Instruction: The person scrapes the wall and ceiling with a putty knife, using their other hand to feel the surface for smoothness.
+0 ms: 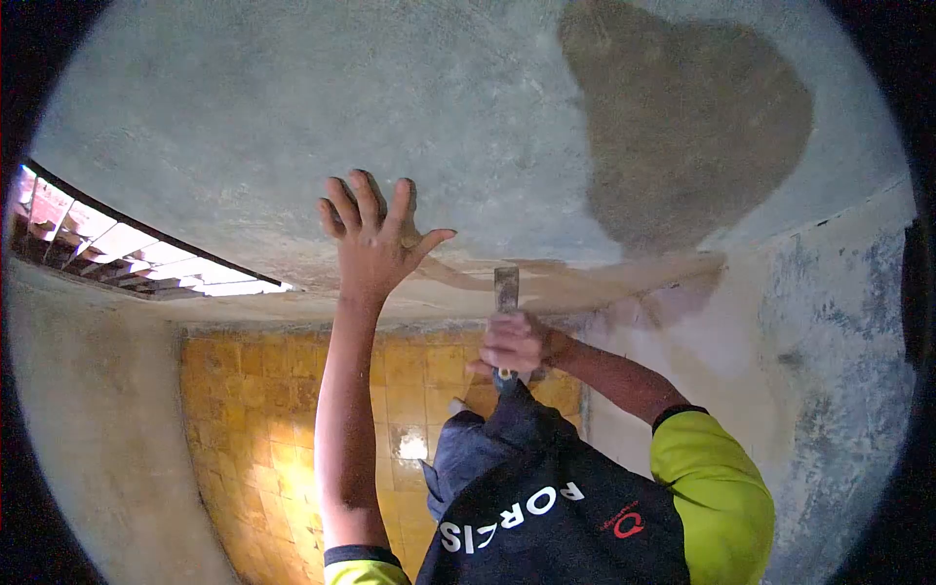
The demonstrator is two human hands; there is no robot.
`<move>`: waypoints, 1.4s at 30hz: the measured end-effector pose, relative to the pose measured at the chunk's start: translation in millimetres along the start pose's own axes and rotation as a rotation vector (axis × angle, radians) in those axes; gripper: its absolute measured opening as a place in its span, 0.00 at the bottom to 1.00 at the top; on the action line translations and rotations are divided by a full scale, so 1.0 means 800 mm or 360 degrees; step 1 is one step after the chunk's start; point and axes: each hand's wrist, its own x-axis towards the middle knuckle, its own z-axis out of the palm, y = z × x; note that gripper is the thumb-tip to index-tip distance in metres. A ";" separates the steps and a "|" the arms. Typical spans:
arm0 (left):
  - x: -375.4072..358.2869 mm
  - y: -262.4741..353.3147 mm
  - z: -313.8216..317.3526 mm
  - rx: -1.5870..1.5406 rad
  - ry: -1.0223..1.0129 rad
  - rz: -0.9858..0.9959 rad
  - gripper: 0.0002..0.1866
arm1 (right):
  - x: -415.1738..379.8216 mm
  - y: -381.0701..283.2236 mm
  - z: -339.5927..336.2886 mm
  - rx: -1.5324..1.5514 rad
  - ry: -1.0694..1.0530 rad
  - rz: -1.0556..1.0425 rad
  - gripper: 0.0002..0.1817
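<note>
My left hand [373, 244] lies against the grey wall [468, 107] with its fingers spread and nothing in it. To the right and lower, my right hand [514, 343] is wrapped round the handle of a flat metal scraper [506, 291]. The scraper's blade points up toward the lower part of the wall, beside a wet-looking brownish strip; whether it touches the wall is unclear. A large dark damp patch [692, 127] marks the wall at the upper right. My right hand is slightly blurred.
Yellow floor tiles [283, 419] show below, with a bright reflection on them. A barred opening [127, 244] is at the left. Pale, stained walls stand at both sides, the right one [838, 390] with peeling grey patches.
</note>
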 end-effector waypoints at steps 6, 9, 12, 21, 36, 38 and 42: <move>0.000 0.000 -0.001 0.0020 -0.0033 0.0002 0.54 | 0.006 -0.021 -0.002 0.0042 0.0012 0.0020 0.13; -0.003 0.002 -0.002 0.0044 -0.0045 0.0001 0.55 | -0.004 -0.005 -0.006 0.0019 -0.0027 0.0181 0.12; -0.004 0.003 -0.004 0.0061 -0.0061 -0.0009 0.55 | 0.004 -0.005 -0.013 0.0081 -0.0042 0.0097 0.12; -0.002 -0.003 0.003 0.0032 0.0028 0.0035 0.57 | -0.045 -0.011 -0.013 0.0134 -0.0089 0.0219 0.06; 0.000 0.000 -0.007 0.0083 -0.0110 -0.0008 0.57 | -0.033 -0.009 -0.029 0.0199 0.0044 0.0247 0.11; 0.000 0.002 -0.009 0.0098 -0.0148 -0.0027 0.58 | -0.052 -0.005 -0.022 0.0307 -0.0048 0.0209 0.10; -0.004 0.003 -0.004 0.0083 -0.0128 -0.0037 0.58 | -0.113 0.009 0.004 0.0355 -0.0044 0.0378 0.11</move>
